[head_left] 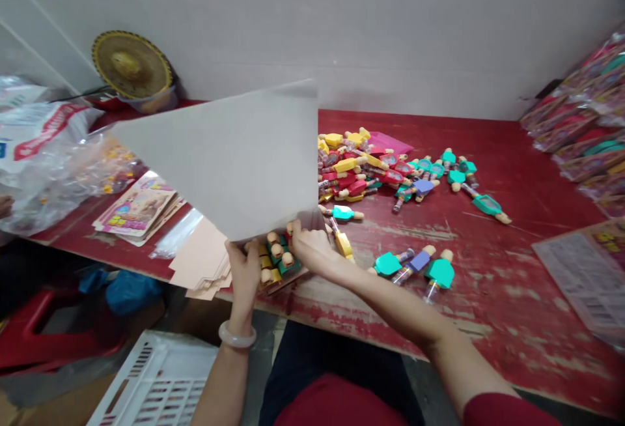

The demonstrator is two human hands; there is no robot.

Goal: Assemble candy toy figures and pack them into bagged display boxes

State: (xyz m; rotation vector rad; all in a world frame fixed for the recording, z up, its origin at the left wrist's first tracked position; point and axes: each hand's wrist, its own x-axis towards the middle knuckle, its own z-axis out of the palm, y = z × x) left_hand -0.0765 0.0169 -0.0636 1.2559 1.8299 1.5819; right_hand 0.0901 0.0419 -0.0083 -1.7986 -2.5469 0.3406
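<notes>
A large pale sheet or bag (244,165) stands slanted up above the table's front edge. Below its lower edge sits a tight group of small toys (277,251) with round tan ends and green, yellow and red bodies, on a brownish backing. My left hand (243,273), a pale bangle at its wrist, pinches the sheet's lower edge at the left of these toys. On their right, my right hand (312,248) has its fingers curled at the sheet's lower corner, close to a red toy. What its fingertips grip is partly hidden.
A heap of similar toys (356,165) lies on the red table (527,283), with loose ones (441,273) nearer me. Left are printed cards (139,208), tan card sheets (198,260) and plastic bags (63,178). Packed toys (586,107) stand right; a white crate (161,380) is below.
</notes>
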